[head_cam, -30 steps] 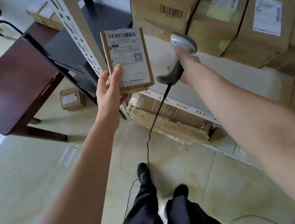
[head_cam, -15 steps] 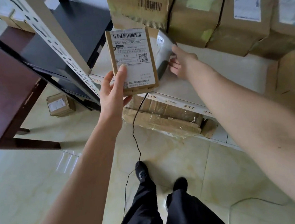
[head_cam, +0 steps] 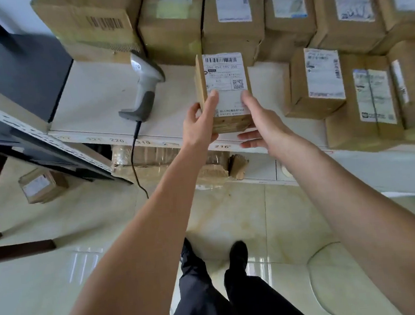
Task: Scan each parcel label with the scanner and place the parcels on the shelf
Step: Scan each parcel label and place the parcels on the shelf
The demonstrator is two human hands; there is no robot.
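Head view: my left hand (head_cam: 197, 126) grips the parcel (head_cam: 223, 93) by its left edge, my right hand (head_cam: 261, 125) now steadies its right side, fingers fairly straight; a second ago that hand held the scanner (head_cam: 142, 87), which now lies on the shelf (head_cam: 91, 102), so shelving comes next, I judge
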